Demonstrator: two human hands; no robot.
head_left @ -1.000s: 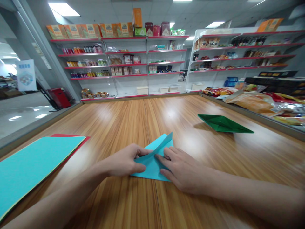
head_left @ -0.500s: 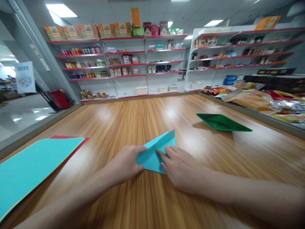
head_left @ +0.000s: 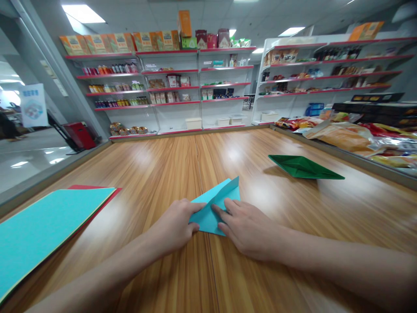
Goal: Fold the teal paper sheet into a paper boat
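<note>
A folded sheet of light blue paper point(head_left: 208, 218) lies on the wooden table in front of me, with one flap standing up along a slanting crease. My left hand point(head_left: 177, 224) grips its left end, the thumb on the near side and the index finger along the flap. On the right part of the paper, my right hand point(head_left: 243, 228) presses down with bent fingers, the index fingertip at the foot of the raised flap. Some of its fingertips are hidden. A folded green paper boat point(head_left: 302, 167) rests farther back on the right.
A stack of coloured paper sheets point(head_left: 48, 230), light blue on top with red underneath, lies at the left. Packaged goods point(head_left: 352, 134) border the table's right side. Stocked shelves point(head_left: 172, 89) stand beyond the far edge point(head_left: 195, 131).
My left hand has shifted slightly to the right along the paper, its index finger reaching farther over the flap. My right hand has moved very slightly left.
</note>
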